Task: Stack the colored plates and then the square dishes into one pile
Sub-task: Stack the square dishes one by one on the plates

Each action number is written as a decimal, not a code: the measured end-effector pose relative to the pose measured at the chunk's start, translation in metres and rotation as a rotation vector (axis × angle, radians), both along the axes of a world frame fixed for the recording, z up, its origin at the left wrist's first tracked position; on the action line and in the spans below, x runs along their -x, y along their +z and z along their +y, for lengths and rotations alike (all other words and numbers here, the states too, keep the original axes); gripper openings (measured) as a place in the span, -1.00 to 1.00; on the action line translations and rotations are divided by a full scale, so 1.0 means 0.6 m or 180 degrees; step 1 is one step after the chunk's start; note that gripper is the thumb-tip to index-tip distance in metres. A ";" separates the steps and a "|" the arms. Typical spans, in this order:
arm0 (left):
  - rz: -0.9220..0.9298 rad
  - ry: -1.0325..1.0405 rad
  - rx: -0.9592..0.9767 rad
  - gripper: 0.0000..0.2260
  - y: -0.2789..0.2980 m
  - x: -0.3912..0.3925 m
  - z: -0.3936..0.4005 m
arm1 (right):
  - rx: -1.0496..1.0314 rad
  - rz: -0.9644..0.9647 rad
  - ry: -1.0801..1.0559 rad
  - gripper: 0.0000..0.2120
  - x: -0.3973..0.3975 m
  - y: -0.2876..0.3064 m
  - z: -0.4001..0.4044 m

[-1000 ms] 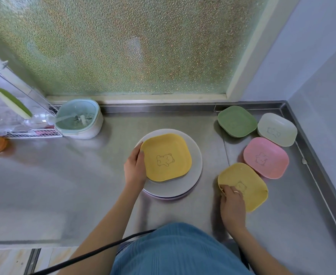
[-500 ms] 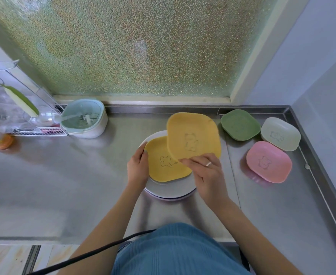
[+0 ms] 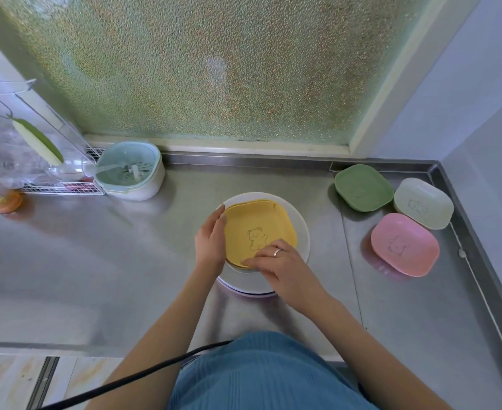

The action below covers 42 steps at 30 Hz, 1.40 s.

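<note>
Now the right hand lies over the near edge of the top yellow dish, its fingers pinching that edge low against the pile (a ring shows on one finger). Half a second earlier this hand held the dish in the air, tilted above the pile; a second ago the same dish lay on the counter to the right, with the hand just reaching it. So the second yellow dish has landed on the first, whose rim peeks out at the far and near edges, and it looks not quite nested yet.

The left hand rests as before at the left edge of the pile, fingers straight and relaxed against the dishes, steadying them. Under them sits the white plate, with other plate rims showing below it at the near side.

Farther right, the pink dish, green dish and white dish lie unmoved near the corner, well apart from the pile. By my judgement two square dishes are stacked and three remain, the pink one nearest.
</note>
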<state>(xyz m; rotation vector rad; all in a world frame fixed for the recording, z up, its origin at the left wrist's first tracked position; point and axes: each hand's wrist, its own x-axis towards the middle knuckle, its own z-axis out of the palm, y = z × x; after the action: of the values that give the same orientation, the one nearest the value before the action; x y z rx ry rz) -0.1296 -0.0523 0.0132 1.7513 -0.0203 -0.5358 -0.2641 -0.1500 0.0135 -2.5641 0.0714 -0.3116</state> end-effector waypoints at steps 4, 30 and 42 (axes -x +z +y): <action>-0.0048 -0.0007 -0.0005 -0.67 0.000 -0.003 0.002 | -0.0397 0.0034 -0.0456 -0.54 -0.004 0.017 -0.009; -0.0634 -0.0167 -0.0633 -0.69 -0.023 -0.008 -0.004 | -0.0650 0.0250 -0.1237 -0.49 -0.026 -0.042 -0.036; -0.0299 -0.0082 -0.0320 -0.72 -0.011 -0.012 -0.003 | -0.0925 0.0260 -0.2752 -0.49 0.061 -0.087 -0.141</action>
<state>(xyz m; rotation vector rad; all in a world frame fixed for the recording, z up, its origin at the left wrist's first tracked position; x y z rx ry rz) -0.1221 -0.0541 0.0064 1.8756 -0.0835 -0.4800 -0.3008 -0.2346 -0.0385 -2.1187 1.1740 -0.4642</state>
